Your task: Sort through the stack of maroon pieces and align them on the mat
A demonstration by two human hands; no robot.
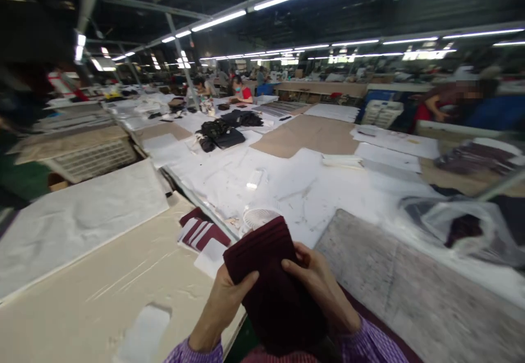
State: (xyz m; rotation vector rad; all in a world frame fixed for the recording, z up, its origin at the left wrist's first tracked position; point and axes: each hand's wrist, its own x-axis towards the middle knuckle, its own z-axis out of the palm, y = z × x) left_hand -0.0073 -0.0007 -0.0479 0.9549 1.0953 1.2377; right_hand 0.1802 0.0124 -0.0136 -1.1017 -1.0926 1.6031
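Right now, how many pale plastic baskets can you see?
2: one basket left of your dark red cloth, under a brown sheet; another basket far off to the right. More may be hidden farther back.

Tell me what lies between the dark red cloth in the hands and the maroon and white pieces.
In the head view, a small white sheet shows between the dark red cloth and the maroon and white pieces.

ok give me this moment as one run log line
left hand: holds maroon fabric stack | right hand: holds same stack | nearby: maroon and white pieces
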